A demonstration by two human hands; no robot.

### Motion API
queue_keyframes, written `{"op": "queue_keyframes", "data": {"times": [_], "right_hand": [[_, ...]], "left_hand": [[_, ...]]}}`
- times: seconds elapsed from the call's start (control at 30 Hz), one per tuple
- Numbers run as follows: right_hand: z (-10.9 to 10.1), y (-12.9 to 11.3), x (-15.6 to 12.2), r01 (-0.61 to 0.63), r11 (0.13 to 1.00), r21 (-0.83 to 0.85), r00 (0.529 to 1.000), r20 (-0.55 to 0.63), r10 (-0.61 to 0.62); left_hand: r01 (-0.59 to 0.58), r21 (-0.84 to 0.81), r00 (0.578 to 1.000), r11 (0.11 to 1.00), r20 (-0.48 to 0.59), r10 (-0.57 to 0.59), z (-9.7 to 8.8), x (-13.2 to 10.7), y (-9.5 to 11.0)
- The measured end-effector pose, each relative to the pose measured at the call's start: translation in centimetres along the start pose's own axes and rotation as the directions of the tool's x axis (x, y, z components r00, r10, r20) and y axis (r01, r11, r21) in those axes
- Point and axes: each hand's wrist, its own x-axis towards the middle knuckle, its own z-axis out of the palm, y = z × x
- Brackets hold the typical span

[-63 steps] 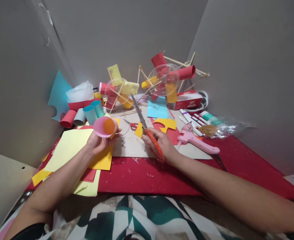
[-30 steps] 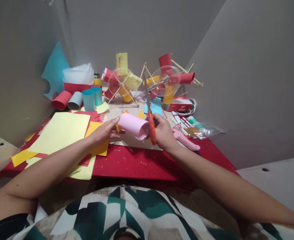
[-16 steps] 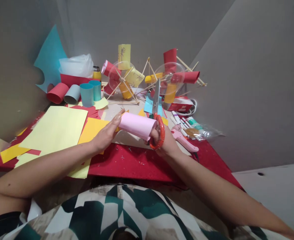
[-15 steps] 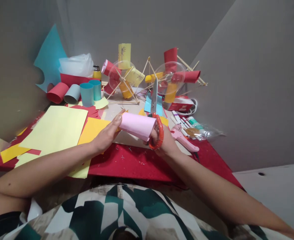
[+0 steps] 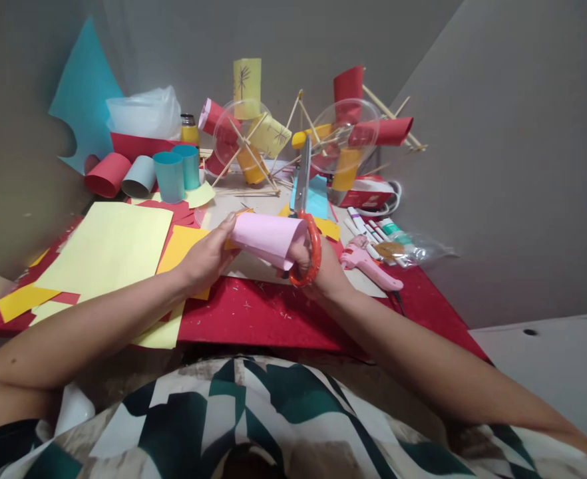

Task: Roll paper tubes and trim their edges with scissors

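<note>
A rolled pink paper tube (image 5: 268, 237) lies sideways between my two hands above the red mat (image 5: 273, 319). My left hand (image 5: 204, 256) grips the tube's left end, where an orange piece shows inside. My right hand (image 5: 318, 266) holds orange-handled scissors (image 5: 306, 219), blades pointing up and away, and its fingers also touch the tube's right end.
Yellow and orange sheets (image 5: 108, 246) lie at the left. Paper cylinders (image 5: 168, 174), two stick-and-paper wheels (image 5: 246, 133) (image 5: 346, 133), a pink glue gun (image 5: 368, 263), markers (image 5: 368, 229) and a red box (image 5: 373, 196) crowd the back. Grey walls close in on both sides.
The pink tube turned from open-end-up in my left hand to lying sideways between both hands. The scissors swung upright beside it. The view shifted downward.
</note>
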Motion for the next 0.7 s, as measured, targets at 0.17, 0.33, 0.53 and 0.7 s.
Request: {"op": "queue_keyframes", "data": {"times": [0.17,0.33,0.53,0.7], "right_hand": [[0.4,-1.0,0.0,-0.072,0.997,0.012,0.997,-0.009,0.073],[0.6,-2.1,-0.4,-0.094,0.993,0.068,0.995,0.044,0.092],[-1.4,-3.0,-1.5,-0.053,0.997,0.063,0.999,0.017,0.052],[-3.0,-3.1,-2.3,-0.028,0.999,0.016,1.0,0.008,0.028]], "left_hand": [[0.011,-0.046,0.996,0.999,-0.09,-0.015,-0.3,0.5,-0.1],[0.028,-0.088,0.981,0.996,-0.189,-0.044,-0.4,0.9,0.6],[0.139,-0.19,0.965,0.972,-0.196,-0.177,-1.2,1.4,2.7],[0.126,-0.226,0.973,0.966,-0.16,-0.164,-1.1,1.2,3.4]]}}
